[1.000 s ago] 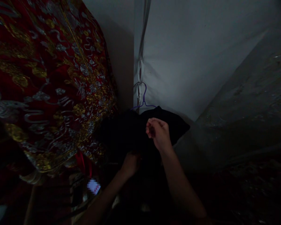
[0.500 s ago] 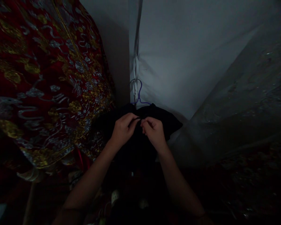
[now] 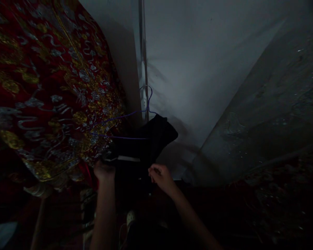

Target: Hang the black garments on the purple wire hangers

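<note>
A black garment (image 3: 159, 133) hangs from a purple wire hanger (image 3: 130, 114). Its right shoulder still covers that end of the hanger, while the hanger's left arm is bare. My left hand (image 3: 104, 171) is at the garment's left side, closed on the dark cloth, its fingertips lost in shadow. Lower and to the right, my right hand (image 3: 160, 176) is closed in a pinch at the garment's front edge. A pale strip (image 3: 129, 158) shows on the cloth between the hands.
On the left hangs a red garment (image 3: 54, 86) with gold and silver embroidery, close to my left hand. A pale wall (image 3: 193, 69) stands behind, with a white strap (image 3: 143, 69) holding the hanger. Sheer, glittering material (image 3: 263, 114) spreads on the right. A shoe (image 3: 130, 217) shows below.
My hands were together at the garment's front and are now apart and lower, the left one farther left. The garment's left side has come off the hanger, baring the purple wire.
</note>
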Available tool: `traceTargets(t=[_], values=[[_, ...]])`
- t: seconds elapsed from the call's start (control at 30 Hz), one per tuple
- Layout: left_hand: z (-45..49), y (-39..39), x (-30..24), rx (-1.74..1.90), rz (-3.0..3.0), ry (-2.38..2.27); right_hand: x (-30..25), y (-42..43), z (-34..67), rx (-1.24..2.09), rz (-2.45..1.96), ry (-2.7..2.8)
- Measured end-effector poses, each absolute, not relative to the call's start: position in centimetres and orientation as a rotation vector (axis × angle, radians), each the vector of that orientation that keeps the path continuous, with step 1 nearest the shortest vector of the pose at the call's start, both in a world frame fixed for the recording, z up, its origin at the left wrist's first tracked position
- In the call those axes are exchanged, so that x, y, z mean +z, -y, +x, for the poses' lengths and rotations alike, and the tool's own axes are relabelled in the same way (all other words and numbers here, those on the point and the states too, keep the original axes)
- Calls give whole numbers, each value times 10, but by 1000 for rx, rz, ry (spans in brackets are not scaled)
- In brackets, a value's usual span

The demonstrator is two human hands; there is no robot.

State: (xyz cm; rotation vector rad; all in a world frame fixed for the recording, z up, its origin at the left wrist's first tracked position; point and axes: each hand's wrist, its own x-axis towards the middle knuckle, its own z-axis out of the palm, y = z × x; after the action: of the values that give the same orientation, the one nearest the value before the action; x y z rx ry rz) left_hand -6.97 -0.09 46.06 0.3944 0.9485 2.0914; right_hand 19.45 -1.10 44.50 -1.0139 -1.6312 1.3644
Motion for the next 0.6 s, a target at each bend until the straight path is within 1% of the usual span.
traceTargets(t=[0.1,0.2,0.27,0.4,0.47,0.53,0.6], values=[[-49,24,446,1948,354,-1049,434,13,212,1324,-1102,1651],[-18,38,460,1791,474,-1025,432,17,228,1188,-1142,1709],[9,43,474,1686,639,-1015,438,22,228,1158,-1065,1783],[54,43,495,1390,1302,-1174,449,29,209,1258,-863,1807],[61,41,500,1348,1558,-1219,454,25,204,1313,-873,1721],[55,40,501,1303,1690,-1215,462,17,208,1411,-948,1647],[43,41,494,1104,1707,-1186,477,4,219,1475,-990,1633]])
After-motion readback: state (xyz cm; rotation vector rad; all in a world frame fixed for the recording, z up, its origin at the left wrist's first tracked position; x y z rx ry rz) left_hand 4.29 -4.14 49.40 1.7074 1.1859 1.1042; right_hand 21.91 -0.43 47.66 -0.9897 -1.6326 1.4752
